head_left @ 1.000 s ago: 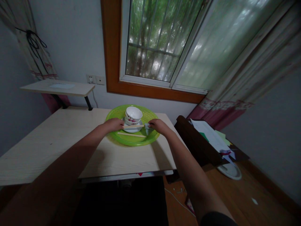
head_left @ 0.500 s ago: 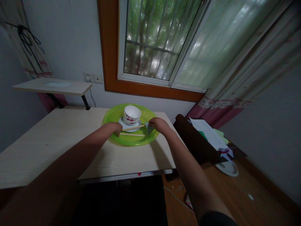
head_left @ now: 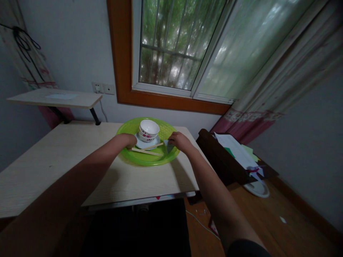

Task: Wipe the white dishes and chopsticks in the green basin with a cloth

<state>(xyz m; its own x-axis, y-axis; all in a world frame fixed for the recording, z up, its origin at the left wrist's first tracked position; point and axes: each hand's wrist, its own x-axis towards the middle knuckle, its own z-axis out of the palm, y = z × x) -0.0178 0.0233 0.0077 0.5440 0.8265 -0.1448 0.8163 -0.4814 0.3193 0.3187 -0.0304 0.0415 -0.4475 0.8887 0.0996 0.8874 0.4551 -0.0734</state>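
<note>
A round green plastic tray [head_left: 150,162] lies on the desk, its rim around a white plate [head_left: 146,144]. Two stacked white bowls [head_left: 149,130] with a red pattern sit on that plate. Pale wooden chopsticks [head_left: 148,152] lie across the tray's near part, spread in a narrow V. At the tray's left, my left hand [head_left: 129,140] is closed at the left end of a chopstick; its fingertips are partly hidden. On the tray's right side, my right hand [head_left: 179,140] pinches a small grey cloth-like piece [head_left: 168,145], its lower edge hanging over the green surface.
The tray rests on a pale wooden desk [head_left: 93,137], which carries a raised shelf [head_left: 56,98] at the left. Behind are a wall socket [head_left: 103,88] and a barred window [head_left: 174,46]. To the right, a dark brown piece of furniture [head_left: 219,157] holds papers [head_left: 233,150].
My left hand has shifted slightly left. The chopsticks' left ends have come together, the lower one swinging up to meet the upper. My right hand stays on the grey piece.
</note>
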